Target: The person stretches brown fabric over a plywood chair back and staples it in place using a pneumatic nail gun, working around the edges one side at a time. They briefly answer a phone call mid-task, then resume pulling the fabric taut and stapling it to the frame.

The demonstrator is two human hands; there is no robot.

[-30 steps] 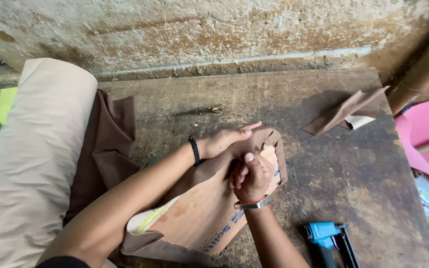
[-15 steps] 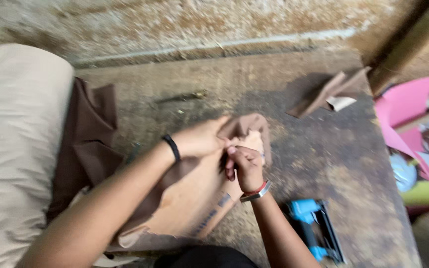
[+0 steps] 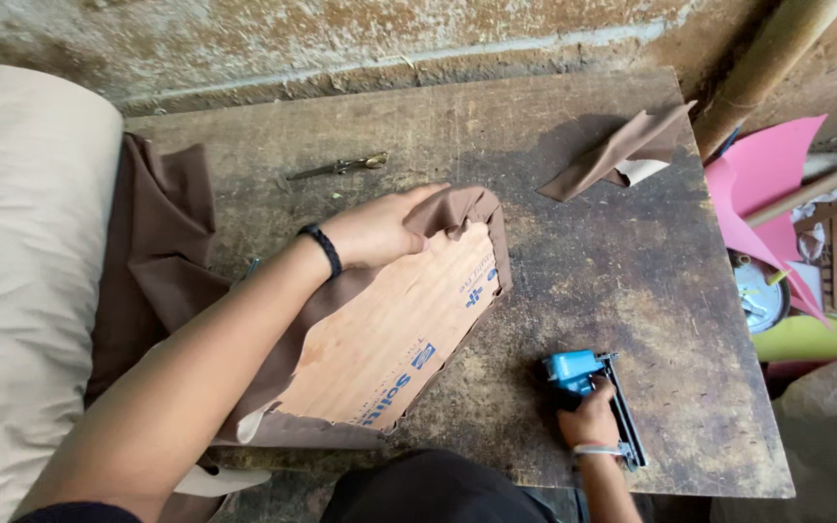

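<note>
— What is the left hand (image 3: 380, 228) doing?

— It lies flat, fingers spread, pressing the brown fabric (image 3: 457, 208) down over the far corner of the plywood board (image 3: 394, 334). The fabric wraps around the board's edges (its bare wooden face is turned up), and the board stretches from under that palm back toward the person's body.

— And the right hand (image 3: 590, 418)?

— It is closed around the blue staple gun (image 3: 583, 383), which rests on the worn wooden table (image 3: 632, 271), well to the right of the board.

— Anything beyond the hands?

— Past the left hand's fingertips lies a pair of scissors (image 3: 336, 168). Farther off, up and to the right, sits a folded scrap of brown cloth (image 3: 622, 153). To the left of the left forearm lies a big beige roll (image 3: 21, 281).
</note>
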